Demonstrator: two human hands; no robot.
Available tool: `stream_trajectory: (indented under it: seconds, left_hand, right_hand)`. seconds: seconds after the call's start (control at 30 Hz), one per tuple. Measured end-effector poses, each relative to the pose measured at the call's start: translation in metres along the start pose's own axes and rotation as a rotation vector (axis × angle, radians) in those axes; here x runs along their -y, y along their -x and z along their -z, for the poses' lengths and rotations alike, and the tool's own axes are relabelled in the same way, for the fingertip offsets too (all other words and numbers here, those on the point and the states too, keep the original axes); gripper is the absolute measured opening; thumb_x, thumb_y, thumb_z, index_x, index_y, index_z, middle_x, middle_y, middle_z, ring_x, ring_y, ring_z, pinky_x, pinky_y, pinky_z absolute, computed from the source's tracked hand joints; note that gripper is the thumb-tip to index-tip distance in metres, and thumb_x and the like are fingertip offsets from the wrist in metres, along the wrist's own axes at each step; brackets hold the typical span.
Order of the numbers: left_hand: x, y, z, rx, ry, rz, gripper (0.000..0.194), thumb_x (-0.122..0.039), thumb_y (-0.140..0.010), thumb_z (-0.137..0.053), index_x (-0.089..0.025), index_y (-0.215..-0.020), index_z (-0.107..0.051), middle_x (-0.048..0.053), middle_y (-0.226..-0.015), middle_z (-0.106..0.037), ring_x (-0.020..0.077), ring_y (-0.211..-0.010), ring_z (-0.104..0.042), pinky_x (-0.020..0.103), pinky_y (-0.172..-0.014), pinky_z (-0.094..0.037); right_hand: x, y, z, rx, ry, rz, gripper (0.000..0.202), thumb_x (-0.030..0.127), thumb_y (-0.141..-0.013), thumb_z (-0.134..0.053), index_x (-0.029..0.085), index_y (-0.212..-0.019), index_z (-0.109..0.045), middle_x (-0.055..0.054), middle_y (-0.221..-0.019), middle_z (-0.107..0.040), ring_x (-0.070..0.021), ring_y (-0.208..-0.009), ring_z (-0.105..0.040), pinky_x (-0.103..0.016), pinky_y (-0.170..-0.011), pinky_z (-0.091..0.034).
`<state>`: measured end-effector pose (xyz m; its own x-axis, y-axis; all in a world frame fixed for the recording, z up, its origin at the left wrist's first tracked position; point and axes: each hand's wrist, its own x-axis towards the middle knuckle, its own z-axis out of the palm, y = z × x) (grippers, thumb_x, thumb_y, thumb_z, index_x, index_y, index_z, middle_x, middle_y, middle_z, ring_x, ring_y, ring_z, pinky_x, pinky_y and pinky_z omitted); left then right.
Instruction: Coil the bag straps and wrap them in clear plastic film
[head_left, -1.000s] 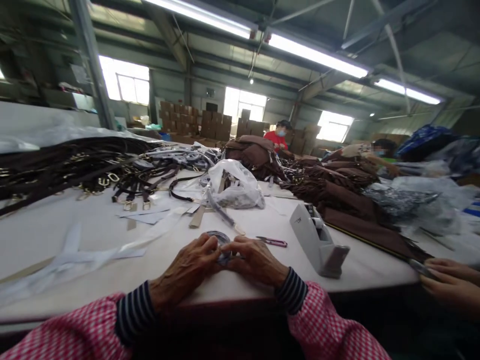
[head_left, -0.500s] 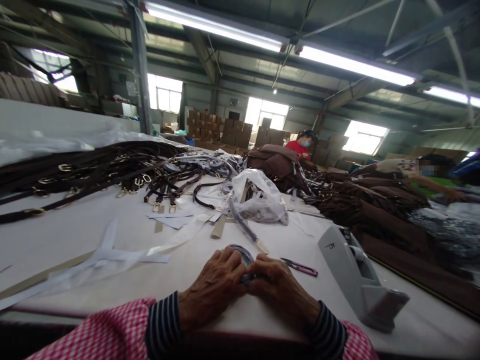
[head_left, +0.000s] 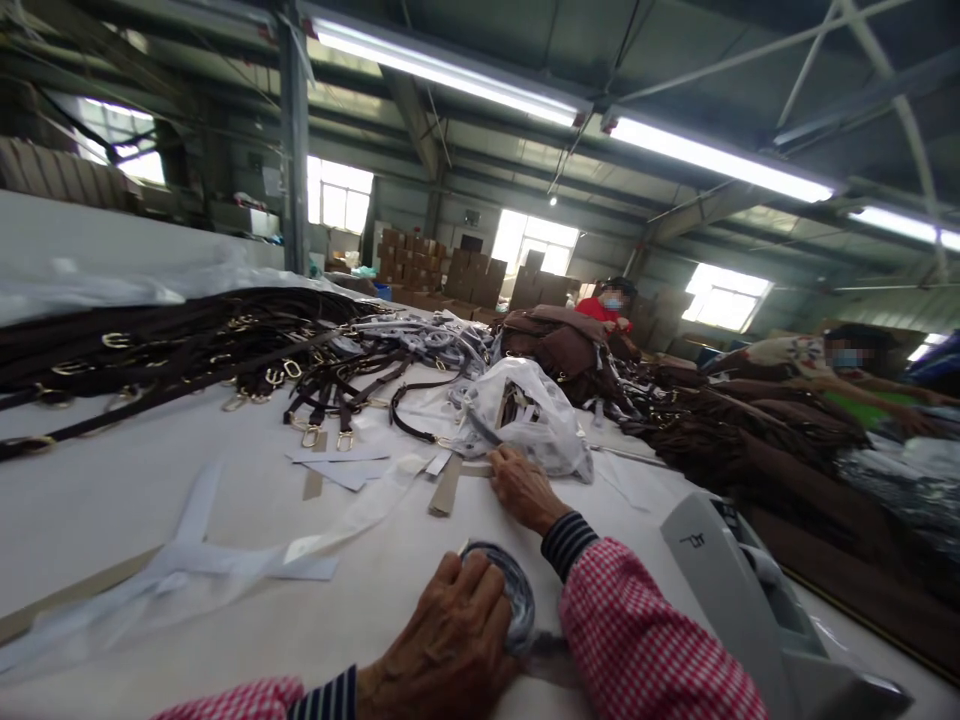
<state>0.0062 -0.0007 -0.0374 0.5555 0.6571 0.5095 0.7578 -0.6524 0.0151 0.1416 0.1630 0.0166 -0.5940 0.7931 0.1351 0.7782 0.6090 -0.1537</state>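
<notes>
A coiled strap in clear plastic wrap [head_left: 516,598] lies on the white table near the front edge. My left hand [head_left: 454,630] is closed on the coil's left side, fingers curled over it. Farther out, my right hand [head_left: 523,488] reaches to the near side of a translucent plastic bag [head_left: 559,430]. Its fingers are bent together at a grey wrapped strap by the bag; the fingertips are partly hidden.
A grey tape dispenser [head_left: 739,590] stands at the right. Dark straps with gold buckles [head_left: 187,350] cover the left back. Brown bags [head_left: 562,345] are piled behind. Paper strips [head_left: 202,550] lie left. Two people are beyond the piles.
My right hand has left the coil and moved forward to the plastic bag. My left hand stays on the coil, which now shows more. The view has shifted slightly.
</notes>
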Motion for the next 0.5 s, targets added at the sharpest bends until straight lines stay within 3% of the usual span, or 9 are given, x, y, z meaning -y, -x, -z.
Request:
stream_trajectory:
  seconds: [0.13,0.3,0.4,0.5]
  left_hand:
    - [0.002,-0.002,-0.003,-0.014,-0.003,-0.012,0.029,-0.046,-0.095,-0.069,-0.017,-0.098,-0.066,0.009,-0.103,-0.072,0.0299,-0.099,-0.062,0.047,-0.086,-0.048]
    - [0.003,-0.006,0.004,0.115,0.063,0.044,0.021,-0.037,-0.093,-0.071,-0.017,-0.097,-0.065,0.009,-0.104,-0.071,0.0318,-0.100,-0.060,0.050,-0.085,-0.047]
    - [0.002,-0.008,0.014,0.152,0.104,0.100,0.017,-0.032,-0.094,-0.070,-0.017,-0.100,-0.065,0.012,-0.109,-0.069,0.0330,-0.103,-0.058,0.051,-0.087,-0.046]
    - [0.003,-0.009,0.027,0.169,0.168,0.173,0.009,-0.023,-0.094,-0.066,-0.017,-0.101,-0.066,0.012,-0.110,-0.068,0.0327,-0.103,-0.057,0.051,-0.089,-0.044]
  right_hand:
    - [-0.003,-0.019,-0.008,0.047,0.106,0.014,0.026,0.009,-0.098,-0.043,0.017,-0.108,-0.067,-0.015,-0.119,-0.065,-0.0267,-0.113,-0.060,-0.036,-0.092,-0.047]
    - [-0.001,-0.027,0.000,0.070,0.070,-0.031,0.019,0.013,-0.092,-0.056,0.014,-0.106,-0.069,-0.016,-0.113,-0.069,-0.0263,-0.102,-0.065,-0.033,-0.083,-0.046]
    - [-0.012,-0.016,0.012,0.115,-0.034,-0.063,0.016,0.017,-0.081,-0.070,0.016,-0.096,-0.074,-0.008,-0.093,-0.073,-0.0219,-0.085,-0.066,-0.028,-0.070,-0.045]
    - [-0.034,0.013,0.027,0.178,-0.142,-0.088,0.016,0.012,-0.071,-0.073,0.016,-0.086,-0.078,-0.001,-0.079,-0.071,-0.0162,-0.071,-0.061,-0.024,-0.062,-0.042]
